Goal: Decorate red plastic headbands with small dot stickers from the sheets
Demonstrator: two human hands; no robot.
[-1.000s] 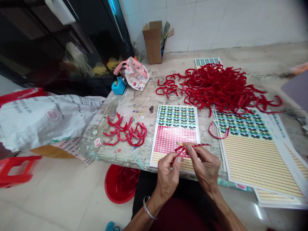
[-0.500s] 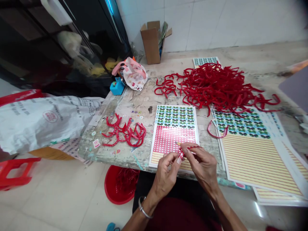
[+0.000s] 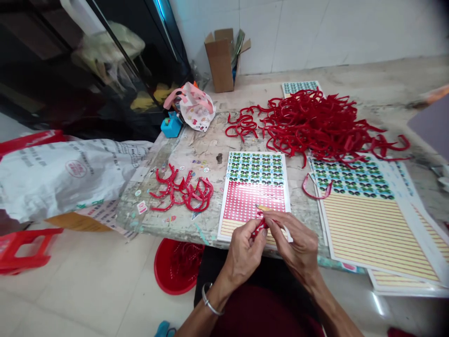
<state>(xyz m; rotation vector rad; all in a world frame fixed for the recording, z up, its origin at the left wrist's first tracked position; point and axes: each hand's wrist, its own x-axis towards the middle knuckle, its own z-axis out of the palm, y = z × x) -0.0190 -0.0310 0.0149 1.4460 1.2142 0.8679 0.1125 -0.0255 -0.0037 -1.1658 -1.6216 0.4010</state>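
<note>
From the head view, the left hand (image 3: 245, 250) and the right hand (image 3: 298, 245) meet at about 6 o'clock, just over the near edge of the table (image 3: 196, 150). Both hands pinch one small red plastic piece (image 3: 261, 225) between thumb and fingertips; it is held directly above the small sticker sheet (image 3: 254, 187), probably so that stickers are close to the fingers. I cannot tell whether a sticker is on the piece now.

At 12 to 1 o'clock lies a big heap of red pieces (image 3: 315, 126), well apart from a smaller group of red pieces (image 3: 182, 189) at 9 o'clock; the two seem kept separate on purpose. A larger sticker sheet (image 3: 372, 220) lies at 3 o'clock, with one single red piece (image 3: 315, 189) touching its left edge.

For containers: a red basin (image 3: 175, 267) stands on the floor at 7 o'clock, below the table edge, with red pieces inside. A cardboard box (image 3: 220, 61) at 12 o'clock is open and holds some flat packets. A white sack (image 3: 66, 173) lies at 9 o'clock; its content is hidden.
</note>
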